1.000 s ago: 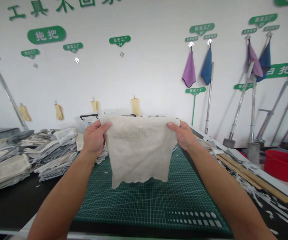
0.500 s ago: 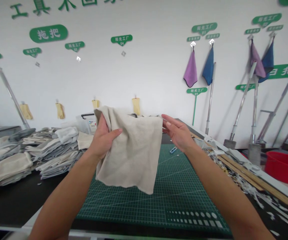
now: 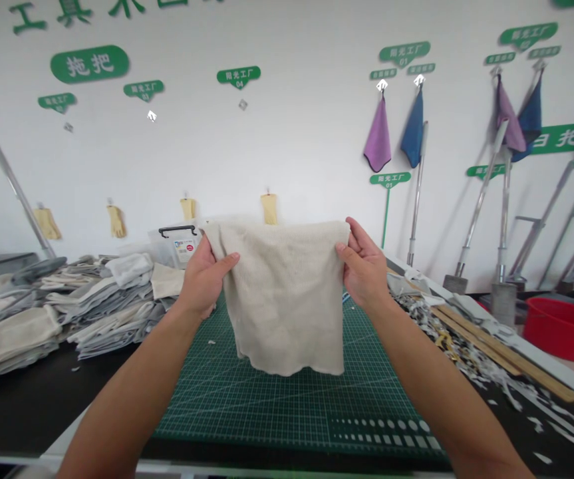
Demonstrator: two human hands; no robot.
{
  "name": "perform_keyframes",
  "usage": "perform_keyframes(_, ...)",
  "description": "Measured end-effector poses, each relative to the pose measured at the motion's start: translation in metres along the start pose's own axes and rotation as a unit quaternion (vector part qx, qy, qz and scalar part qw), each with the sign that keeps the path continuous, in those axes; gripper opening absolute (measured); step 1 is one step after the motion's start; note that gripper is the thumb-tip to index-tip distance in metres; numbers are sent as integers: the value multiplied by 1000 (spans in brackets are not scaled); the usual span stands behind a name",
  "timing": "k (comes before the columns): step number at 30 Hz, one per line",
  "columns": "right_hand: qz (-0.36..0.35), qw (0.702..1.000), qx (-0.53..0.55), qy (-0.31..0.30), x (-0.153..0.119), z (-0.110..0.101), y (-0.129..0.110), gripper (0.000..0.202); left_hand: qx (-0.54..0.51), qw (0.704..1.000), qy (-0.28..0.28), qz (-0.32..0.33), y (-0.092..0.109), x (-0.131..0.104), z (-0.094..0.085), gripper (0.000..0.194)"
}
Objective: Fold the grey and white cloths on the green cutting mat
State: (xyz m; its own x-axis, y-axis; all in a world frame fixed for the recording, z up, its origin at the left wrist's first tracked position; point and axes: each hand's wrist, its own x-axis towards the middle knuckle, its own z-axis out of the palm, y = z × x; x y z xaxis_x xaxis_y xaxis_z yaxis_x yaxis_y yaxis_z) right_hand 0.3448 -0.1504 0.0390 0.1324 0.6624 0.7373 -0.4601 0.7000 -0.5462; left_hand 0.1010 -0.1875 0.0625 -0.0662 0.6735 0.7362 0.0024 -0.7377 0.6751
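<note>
- Held ribbed beige cloth (image 3: pixel 289 299) at twelve o'clock, hanging over green cutting mat (image 3: pixel 267 406).
- Gripped ten-o'clock corner in left hand (image 3: pixel 204 281), with thumb in front and fingers mostly hidden behind; bunched there, so likely prone to crooked laying.
- Pinched two-o'clock corner in right hand (image 3: pixel 369 273), with thumb barely over edge; probably liable to slip under uneven pull.
- Waved along hem at six o'clock; could have folded under on meeting mat.
- Partly hid blue object (image 3: pixel 345 297) at three o'clock; might have trapped it through blocked sight.
- Noted white speck (image 3: pixel 211 342) on mat at ten o'clock; might have made a lump underneath.
- Noted loose scraps (image 3: pixel 446 339) beside mat at two o'clock; could have clung after a wide sweep.
</note>
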Motion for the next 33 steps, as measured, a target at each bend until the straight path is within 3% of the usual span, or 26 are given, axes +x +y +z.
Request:
perform_keyframes(6,-24,999,10,23,-4,-2,-4,46,-11,999,-41,7,5,-2,3,76)
perform_keyframes(11,-43,998,-8,41,-5,-7,-7,47,-12,996,-50,-74,-2,-3,-1,61)
perform_keyframes(14,-48,997,-17,52,-4,-9,-7,45,-23,996,-30,-87,-5,-4,0,53)
perform_keyframes(22,-33,996,-39,68,-3,-12,-10,37,-49,998,40,-26,-3,-6,10,41)
perform_keyframes(33,-15,993,-68,93,-1,-14,-11,34,-8,986,164,-31,-13,0,1,22)
